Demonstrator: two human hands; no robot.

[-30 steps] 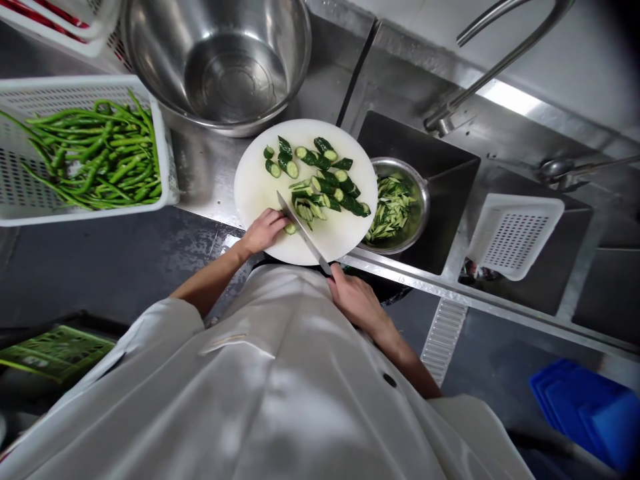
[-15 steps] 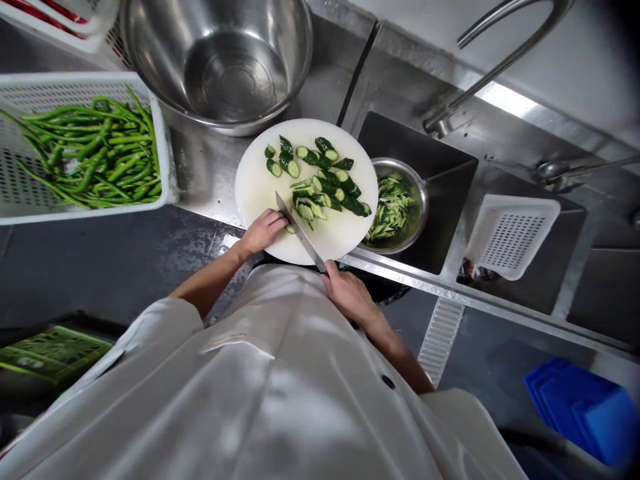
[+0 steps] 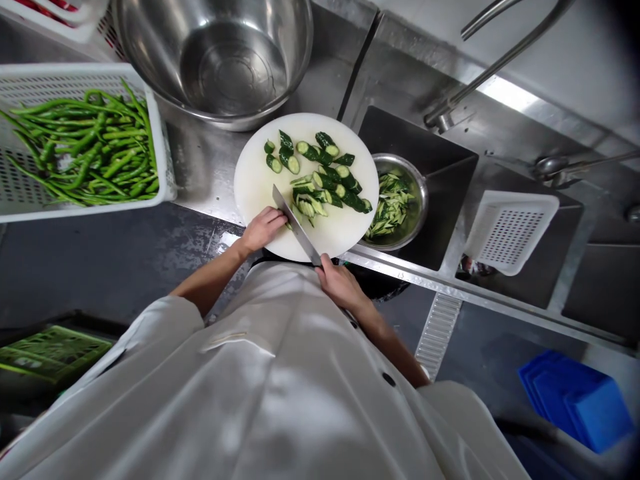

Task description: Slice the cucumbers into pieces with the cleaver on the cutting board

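Observation:
My right hand [image 3: 343, 285] grips the handle of a kitchen knife [image 3: 300, 232], its blade slanting up and left across the round white cutting board [image 3: 255, 187]. Against the blade's left side, my left hand [image 3: 264, 230] is closed with bent fingertips on a cucumber piece, mostly hidden under them. Sliced cucumber sticks [image 3: 309, 203] lie just right of the blade. Farther back on the board are several green cucumber chunks [image 3: 327, 147] with pale cut ends. A steel bowl [image 3: 424, 200] right of the board holds cut cucumber strips [image 3: 391, 207].
A large steel basin [image 3: 220, 67] stands behind the board. At left is a white basket [image 3: 163, 160] of long green peppers [image 3: 90, 147]. Sinks, a faucet [image 3: 460, 97] and a white perforated basket [image 3: 515, 230] are at right. Something blue [image 3: 575, 397] stands on the floor.
The knife and my right hand have shifted slightly left and up, staying close beside my left fingertips. The whole view has moved a little.

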